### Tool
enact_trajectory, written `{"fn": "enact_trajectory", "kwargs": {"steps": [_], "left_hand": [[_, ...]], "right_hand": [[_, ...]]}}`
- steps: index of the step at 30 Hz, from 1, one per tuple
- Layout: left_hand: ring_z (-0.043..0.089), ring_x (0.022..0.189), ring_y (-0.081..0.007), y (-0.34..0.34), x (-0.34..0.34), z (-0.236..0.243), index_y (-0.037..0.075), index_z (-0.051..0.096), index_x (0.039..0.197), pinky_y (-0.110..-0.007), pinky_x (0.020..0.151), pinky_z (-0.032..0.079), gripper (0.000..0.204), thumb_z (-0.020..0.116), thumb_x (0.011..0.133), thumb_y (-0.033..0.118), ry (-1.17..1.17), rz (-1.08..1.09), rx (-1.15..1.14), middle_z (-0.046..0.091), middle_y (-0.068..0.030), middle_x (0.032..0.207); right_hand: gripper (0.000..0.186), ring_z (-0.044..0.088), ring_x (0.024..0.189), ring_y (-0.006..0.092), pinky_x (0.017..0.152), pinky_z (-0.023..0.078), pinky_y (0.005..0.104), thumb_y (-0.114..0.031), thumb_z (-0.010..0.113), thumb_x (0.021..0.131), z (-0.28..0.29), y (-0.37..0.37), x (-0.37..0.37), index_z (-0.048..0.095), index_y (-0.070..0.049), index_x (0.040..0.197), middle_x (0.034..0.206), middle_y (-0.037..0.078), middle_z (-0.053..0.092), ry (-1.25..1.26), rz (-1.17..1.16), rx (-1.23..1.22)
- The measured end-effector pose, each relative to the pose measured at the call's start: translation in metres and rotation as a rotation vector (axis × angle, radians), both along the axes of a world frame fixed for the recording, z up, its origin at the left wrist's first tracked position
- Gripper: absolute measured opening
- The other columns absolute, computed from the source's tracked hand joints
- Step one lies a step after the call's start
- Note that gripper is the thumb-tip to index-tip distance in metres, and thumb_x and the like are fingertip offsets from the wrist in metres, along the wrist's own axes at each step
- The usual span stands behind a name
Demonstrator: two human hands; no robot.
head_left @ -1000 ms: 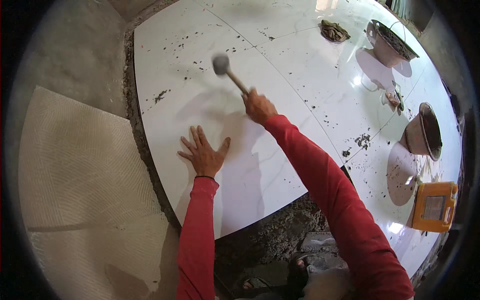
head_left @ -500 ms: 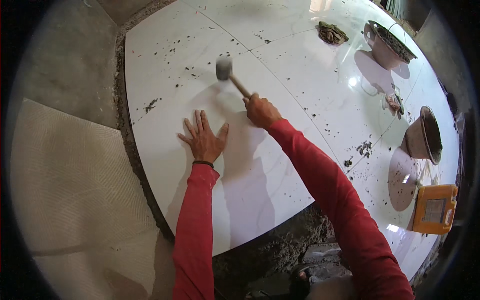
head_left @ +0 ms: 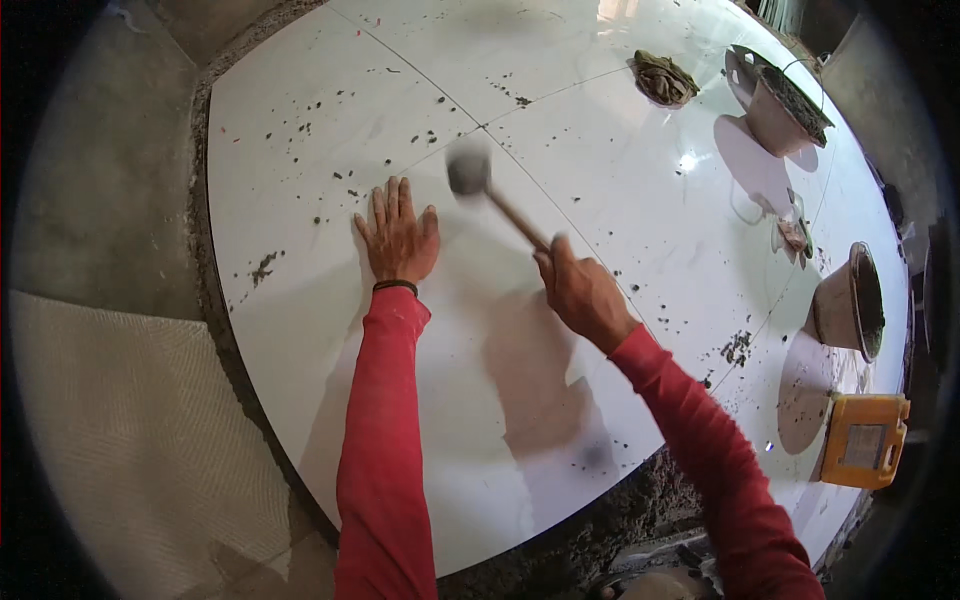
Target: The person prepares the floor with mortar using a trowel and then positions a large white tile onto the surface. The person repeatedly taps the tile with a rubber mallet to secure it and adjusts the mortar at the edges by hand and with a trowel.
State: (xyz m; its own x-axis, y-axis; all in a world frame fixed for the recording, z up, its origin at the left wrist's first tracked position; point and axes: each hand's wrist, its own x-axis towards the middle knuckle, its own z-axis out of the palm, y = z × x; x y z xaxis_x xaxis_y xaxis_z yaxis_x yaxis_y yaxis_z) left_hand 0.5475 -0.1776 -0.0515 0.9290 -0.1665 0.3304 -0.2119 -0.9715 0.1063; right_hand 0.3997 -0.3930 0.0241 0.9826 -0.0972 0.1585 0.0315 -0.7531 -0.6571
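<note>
Left hand (head_left: 400,240) moved forward, flat on tile (head_left: 455,370); right hand (head_left: 588,297) grips mallet (head_left: 469,168); orange jerrycan (head_left: 868,408) bears label (head_left: 863,446) (illegible).

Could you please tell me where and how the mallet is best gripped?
Probably by its slim tan handle, toward the end away from the bulky grey head, coming from the lower right, where the right hand holds it: the handle slants down that way.
</note>
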Motion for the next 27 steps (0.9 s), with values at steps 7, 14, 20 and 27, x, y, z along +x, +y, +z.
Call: {"fn": "enact_trajectory", "kwargs": {"steps": [7,14,20,27], "left_hand": [[0.027,0.144,-0.0294,-0.002,0.021,0.001,0.012,0.035,0.147,-0.064,0.112,0.018,0.062,0.045,0.095,0.044,0.019,0.023,-0.039,0.032,-0.006,0.156],[0.026,0.145,-0.0284,0.009,0.024,-0.002,0.013,0.035,0.148,-0.065,0.113,0.016,0.062,0.046,0.095,0.044,0.009,0.014,-0.003,0.032,-0.0057,0.156],[0.022,0.146,-0.0291,0.017,0.022,0.01,0.014,0.031,0.149,-0.065,0.113,0.017,0.062,0.041,0.098,0.045,0.057,0.077,0.017,0.028,-0.005,0.157],[0.022,0.146,-0.0297,-0.004,0.028,0.005,0.014,0.03,0.15,-0.065,0.113,0.015,0.062,0.041,0.098,0.046,0.062,0.021,0.011,0.026,-0.0047,0.158]], "right_hand": [[0.023,0.053,0.049,0.0452,0.043,0.036,0.0513,-0.019,0.052,0.099,0.012,-0.002,-0.01,0.038,-0.001,0.1,0.055,0.023,0.051,-0.318,-0.141,0.092],[0.02,0.055,0.052,0.0468,0.044,0.038,0.0504,-0.018,0.05,0.1,0.035,0.007,-0.015,0.04,-0.001,0.102,0.056,0.024,0.053,-0.149,-0.175,0.178],[0.022,0.052,0.047,0.0447,0.044,0.036,0.0499,-0.021,0.051,0.1,0.05,0.0,0.0,0.039,-0.003,0.102,0.055,0.023,0.052,-0.125,-0.123,0.163],[0.027,0.059,0.056,0.0387,0.053,0.047,0.0455,-0.026,0.045,0.102,-0.021,-0.065,0.023,0.052,-0.001,0.105,0.067,0.023,0.058,-0.142,-0.009,0.155]]}}
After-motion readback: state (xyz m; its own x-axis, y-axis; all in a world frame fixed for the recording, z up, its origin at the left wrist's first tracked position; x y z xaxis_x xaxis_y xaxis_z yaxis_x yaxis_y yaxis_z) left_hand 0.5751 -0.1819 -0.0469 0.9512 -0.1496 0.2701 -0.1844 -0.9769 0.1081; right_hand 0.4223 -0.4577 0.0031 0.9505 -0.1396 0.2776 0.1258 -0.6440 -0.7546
